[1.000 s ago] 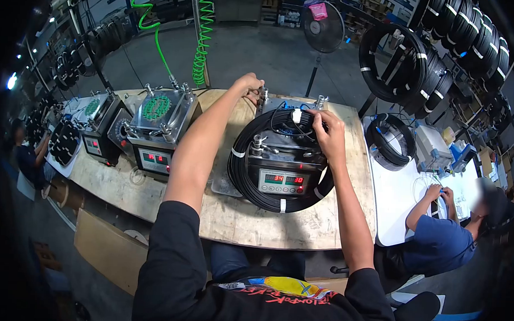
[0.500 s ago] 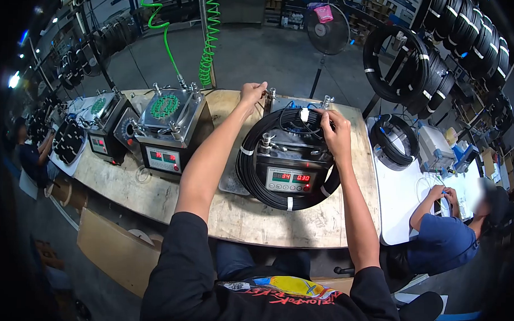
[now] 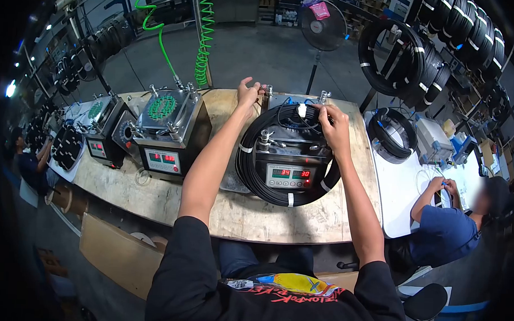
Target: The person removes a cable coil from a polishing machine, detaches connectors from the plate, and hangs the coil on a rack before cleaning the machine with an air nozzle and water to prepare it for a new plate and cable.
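A large coil of black cable (image 3: 248, 174), bound with white bands, hangs upright around the front of a metal machine with a red digital display (image 3: 291, 173). At the coil's upper right, my right hand (image 3: 335, 128) is closed, fingers pinching the cable. A white tag or connector (image 3: 302, 110) sits at the coil's top, beside that hand. My left hand (image 3: 249, 96) reaches to the machine's back left corner, fingers curled at the lever of a metal clamp (image 3: 269, 92); the lever itself is mostly hidden. Another clamp (image 3: 264, 139) stands at the front left corner.
Two similar machines, the nearer one (image 3: 164, 132) topped by a green ring, stand left on the wooden bench (image 3: 210, 215). Green air hoses (image 3: 203, 45) hang behind. On the right, a co-worker (image 3: 444, 232) sits at a white table with a coil (image 3: 392, 134). Coils hang on a rack (image 3: 390, 63).
The fingers of my left hand have shifted at the clamp, with some more raised. My right hand stays at the coil. The view has tilted slightly.
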Demonstrator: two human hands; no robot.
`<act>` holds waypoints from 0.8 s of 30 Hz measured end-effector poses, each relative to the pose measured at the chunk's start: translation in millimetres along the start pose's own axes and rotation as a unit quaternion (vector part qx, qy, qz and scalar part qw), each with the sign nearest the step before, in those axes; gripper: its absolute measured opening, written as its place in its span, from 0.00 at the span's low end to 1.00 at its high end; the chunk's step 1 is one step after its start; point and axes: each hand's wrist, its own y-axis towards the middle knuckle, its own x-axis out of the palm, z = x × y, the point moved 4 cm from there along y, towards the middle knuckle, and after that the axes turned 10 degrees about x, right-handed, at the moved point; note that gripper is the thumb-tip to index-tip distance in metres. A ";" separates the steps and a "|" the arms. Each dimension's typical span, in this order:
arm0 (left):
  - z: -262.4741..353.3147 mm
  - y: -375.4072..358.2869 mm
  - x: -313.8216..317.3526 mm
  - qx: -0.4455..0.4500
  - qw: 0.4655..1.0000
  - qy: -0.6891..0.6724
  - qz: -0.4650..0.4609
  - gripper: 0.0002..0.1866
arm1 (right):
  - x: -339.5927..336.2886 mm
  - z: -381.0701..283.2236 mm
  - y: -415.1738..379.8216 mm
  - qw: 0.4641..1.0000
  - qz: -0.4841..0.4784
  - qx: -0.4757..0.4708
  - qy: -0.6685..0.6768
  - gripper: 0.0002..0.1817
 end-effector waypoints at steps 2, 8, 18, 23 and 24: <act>10.7 -10.9 2.6 0.002 0.999 0.053 -0.013 0.23 | 0.5 1.6 0.8 1.000 -0.002 -0.004 0.003 0.15; 80.2 -128.7 0.6 0.306 0.923 0.224 -0.066 0.20 | -0.4 -1.1 -0.1 1.000 0.001 -0.001 -0.002 0.16; 92.0 -230.3 -1.2 0.551 0.729 0.394 -0.097 0.16 | -1.3 2.7 -0.1 0.999 -0.023 0.027 0.005 0.19; 63.5 -226.5 -22.6 0.489 0.848 0.200 -0.039 0.10 | -2.6 0.2 -7.6 1.000 -0.012 0.013 -0.007 0.19; 60.6 -222.4 -22.1 0.488 0.864 0.126 -0.003 0.08 | -3.5 0.1 -8.8 1.000 -0.014 0.019 -0.014 0.19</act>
